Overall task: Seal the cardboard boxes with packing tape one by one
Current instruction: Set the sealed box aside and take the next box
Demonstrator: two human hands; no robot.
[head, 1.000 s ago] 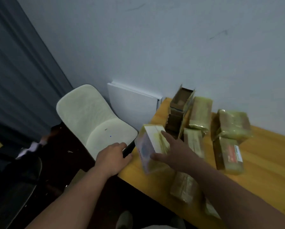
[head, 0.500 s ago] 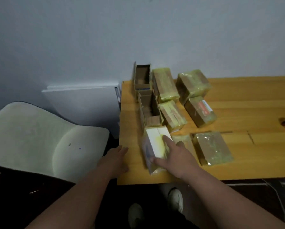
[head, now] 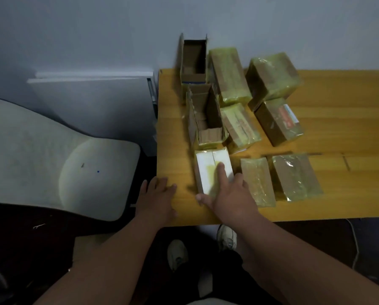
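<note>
The right hand lies on the white box with straight fingers, thumb against its near end. The box sits on the table, two open boxes beyond the fingertips. The left hand rests flat beside it, fingers spread.

Single head-worn, wide-angle view.
Camera looks forward and steeply down, close above the table corner against the wall.

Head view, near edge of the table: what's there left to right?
Cream fabric chair → left hand flat on the yellow wooden table → white box under the right hand → narrow tape-wrapped cardboard box → wider tape-wrapped cardboard box.
</note>
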